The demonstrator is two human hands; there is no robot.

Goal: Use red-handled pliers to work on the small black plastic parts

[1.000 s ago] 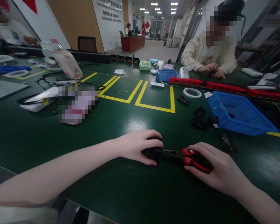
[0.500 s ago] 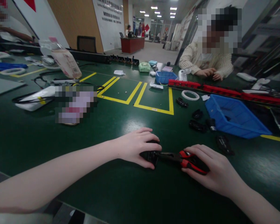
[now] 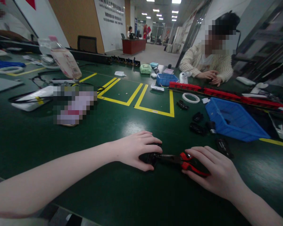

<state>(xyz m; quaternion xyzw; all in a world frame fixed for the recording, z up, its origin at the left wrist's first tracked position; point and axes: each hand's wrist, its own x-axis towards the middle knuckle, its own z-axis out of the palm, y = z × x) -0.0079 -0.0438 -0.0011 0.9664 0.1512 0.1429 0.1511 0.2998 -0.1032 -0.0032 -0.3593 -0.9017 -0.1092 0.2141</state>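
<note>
My left hand (image 3: 136, 149) lies on the green table (image 3: 108, 131), fingers curled over a small black part (image 3: 148, 157) that it holds down. My right hand (image 3: 214, 172) grips the red-and-black handles of a pair of pliers (image 3: 179, 159). The pliers' dark jaws point left and meet the black part under my left fingers. Most of the part is hidden by my hand.
Several black parts (image 3: 197, 128) lie loose beside a blue bin (image 3: 233, 121) at right. A white tape ring (image 3: 191, 98) and red rails (image 3: 217, 91) sit farther back, yellow floor-tape lines (image 3: 153, 108) mark the middle. A person in a striped shirt (image 3: 207, 64) works across the table.
Both hands keep their hold on the part and the pliers. The view has shifted slightly; the hands sit a little lower and left in it.
</note>
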